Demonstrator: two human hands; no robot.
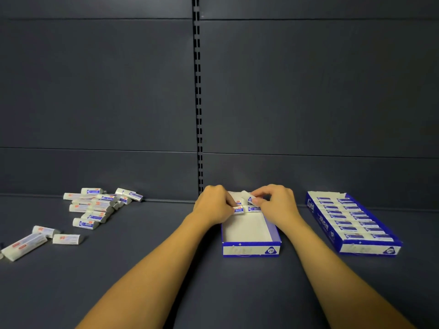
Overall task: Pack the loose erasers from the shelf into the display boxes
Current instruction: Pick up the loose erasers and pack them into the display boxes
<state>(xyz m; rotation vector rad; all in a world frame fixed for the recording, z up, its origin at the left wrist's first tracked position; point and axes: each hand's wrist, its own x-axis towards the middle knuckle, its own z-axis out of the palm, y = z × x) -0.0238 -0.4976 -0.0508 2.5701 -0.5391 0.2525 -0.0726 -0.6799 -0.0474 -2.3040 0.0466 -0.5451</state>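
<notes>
Both of my hands are at the far end of the middle display box [251, 249]. With my left hand [215, 204] I pinch a white eraser [238, 210] in a blue sleeve, low against the box's left wall. With my right hand [276, 200] I pinch a second eraser [249, 198], tilted, just above the ones already lying there. Beneath it a third eraser [254, 208] lies flat on the box floor; how many lie behind my fingers I cannot tell. The rest of that box shows its bare white floor. Its blue-and-white front wall carries a triangle mark reading "2B".

To my right stands a full display box [320, 219], well apart, packed with two columns of blue-labelled erasers, perhaps eight rows deep, though the far rows blur. Its front bears the same "2B" mark, and its left side has script writing and characters I cannot read.

To my left on the dark shelf [142, 269] lie the loose erasers [95, 207], a heap of a dozen or so near the back wall, some with red labels up. Nearer me sits a smaller group [35, 239] of about four.
</notes>
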